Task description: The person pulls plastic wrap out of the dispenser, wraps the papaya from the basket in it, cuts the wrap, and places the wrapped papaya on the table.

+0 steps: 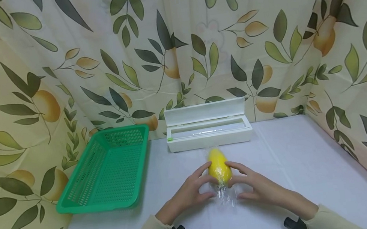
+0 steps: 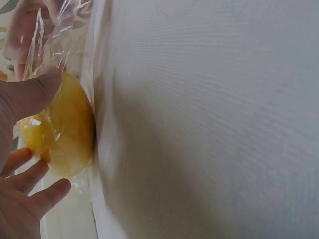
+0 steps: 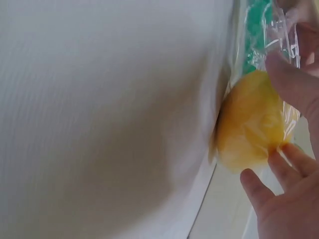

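A yellow oval fruit (image 1: 218,163), its kind not certain, lies on the table wrapped in clear plastic film (image 1: 226,197). Loose film gathers at its near end. From one side my left hand (image 1: 192,191) holds it, fingertips on the fruit and thumb by the film. My right hand (image 1: 259,186) holds the opposite side in much the same way. In the left wrist view the left thumb lies over the wrapped fruit (image 2: 74,127), with fingertips lower on it. The right wrist view has the right thumb and fingertips against the fruit (image 3: 246,124).
Just behind the fruit stands a long white film dispenser box (image 1: 210,141), its lid (image 1: 205,112) raised and a film roll inside. A green plastic basket (image 1: 107,205) sits at the left. Leaf-patterned curtain (image 1: 193,53) borders the white-covered table (image 1: 276,156) at the back and sides.
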`<state>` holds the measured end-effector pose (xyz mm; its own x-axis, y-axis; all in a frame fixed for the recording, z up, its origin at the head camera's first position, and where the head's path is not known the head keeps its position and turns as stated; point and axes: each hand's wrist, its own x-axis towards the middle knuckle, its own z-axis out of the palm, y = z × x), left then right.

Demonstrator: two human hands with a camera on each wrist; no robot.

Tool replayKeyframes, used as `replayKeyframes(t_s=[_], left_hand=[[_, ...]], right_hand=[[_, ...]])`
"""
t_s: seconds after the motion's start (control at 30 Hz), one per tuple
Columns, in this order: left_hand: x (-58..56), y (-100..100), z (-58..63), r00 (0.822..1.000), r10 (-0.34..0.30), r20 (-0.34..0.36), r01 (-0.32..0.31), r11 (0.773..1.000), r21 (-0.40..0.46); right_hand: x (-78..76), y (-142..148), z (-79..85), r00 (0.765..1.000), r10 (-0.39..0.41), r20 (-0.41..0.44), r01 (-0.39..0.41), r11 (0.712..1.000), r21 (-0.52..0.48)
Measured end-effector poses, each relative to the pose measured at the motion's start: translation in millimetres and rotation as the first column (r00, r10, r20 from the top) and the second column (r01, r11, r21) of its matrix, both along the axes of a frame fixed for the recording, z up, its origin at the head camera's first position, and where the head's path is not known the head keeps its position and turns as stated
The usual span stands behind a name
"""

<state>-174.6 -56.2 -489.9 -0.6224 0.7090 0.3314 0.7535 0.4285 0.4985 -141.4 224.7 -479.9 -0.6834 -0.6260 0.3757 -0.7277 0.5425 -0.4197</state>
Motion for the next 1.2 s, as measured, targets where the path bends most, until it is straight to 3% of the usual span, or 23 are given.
replayKeyframes(t_s=[0.2,0.5,0.67,0.83,1.03,1.2], left_hand=[[0.7,2.2,-0.1,0.997,0.027,-0.070,-0.024,0.999,0.034],[-2.1,4.8,2.7,0.996,0.069,-0.056,-0.063,0.994,0.093],[-7.0,5.6,2.4,0.997,0.082,0.007,-0.082,0.980,0.182],[-8.4,4.8,4.6,0.989,0.086,0.118,-0.111,0.968,0.225],[-7.6,0.4,6.0,0.984,0.045,0.170,-0.077,0.980,0.183],[-6.0,-1.6,4.6,0.991,0.019,0.135,-0.036,0.991,0.128]], right_hand=[[-0.8,-5.2,-2.6,0.998,-0.048,-0.051,0.047,0.999,-0.016],[-6.4,-8.1,-0.1,0.997,-0.080,-0.016,0.078,0.991,-0.112],[-10.4,-7.6,-1.6,0.996,-0.087,0.033,0.091,0.979,-0.182],[-10.8,-7.3,-1.3,0.994,-0.090,0.069,0.103,0.971,-0.215],[-4.4,-5.7,2.7,0.993,-0.085,0.085,0.094,0.989,-0.117],[0.4,-5.2,5.4,0.993,-0.067,0.094,0.072,0.996,-0.051]])
